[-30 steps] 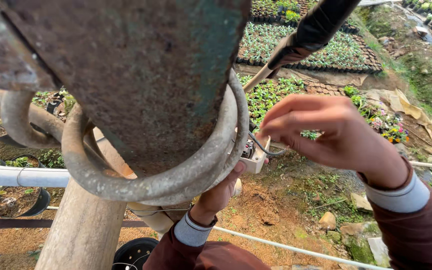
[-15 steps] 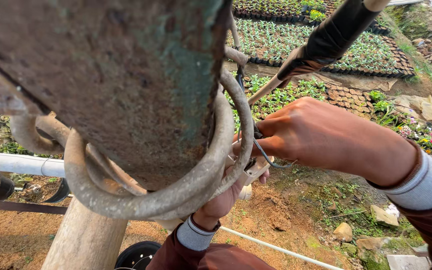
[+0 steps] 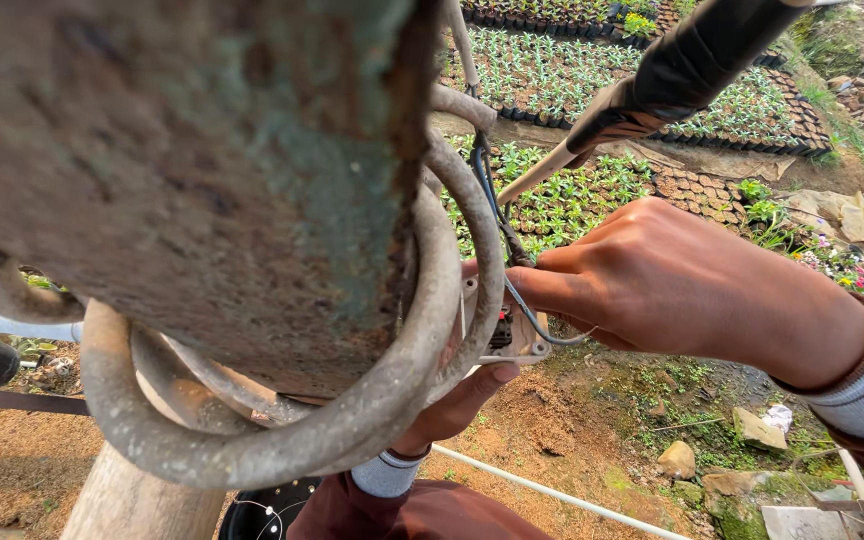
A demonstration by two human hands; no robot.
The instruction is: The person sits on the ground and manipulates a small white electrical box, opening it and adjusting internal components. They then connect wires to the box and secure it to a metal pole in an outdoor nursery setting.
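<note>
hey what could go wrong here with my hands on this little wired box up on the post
The thin wire pinched by your right hand could pull loose from the small white box. The box, propped only by your left hand, might drop to the ground far below. The looped hoses crowd your view and fingers.

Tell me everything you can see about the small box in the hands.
The box is small, pale and plastic-looking, its open face showing dark and red parts inside. It sits just behind the thick grey cable loop, which hides its left side. The left hand supports it from below; the right hand pinches a thin wire at its front.
</note>
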